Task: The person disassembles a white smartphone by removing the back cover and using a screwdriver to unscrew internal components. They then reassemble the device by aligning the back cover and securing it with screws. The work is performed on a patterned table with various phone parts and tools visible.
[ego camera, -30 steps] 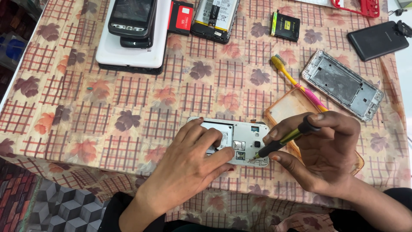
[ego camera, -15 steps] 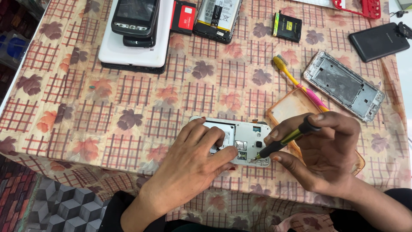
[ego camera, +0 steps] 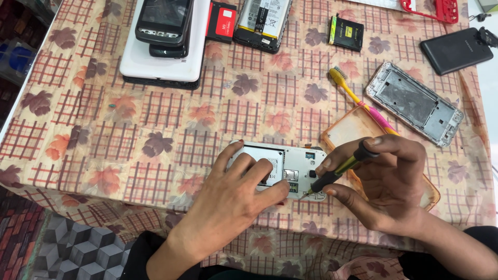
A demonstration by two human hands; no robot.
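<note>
Firmly right hand (ego camera: 389, 184) around screwdriver (ego camera: 340, 171)

Phone: a white phone (ego camera: 290, 168) with its back cover off lay flat, back up, in the lower centre of the frame near the table's front edge; its empty battery bay and dark inner parts showed.
Screwdriver: a small black-handled screwdriver (ego camera: 340, 170) with a yellow band was tilted, its tip touching the phone's lower right corner.
</note>
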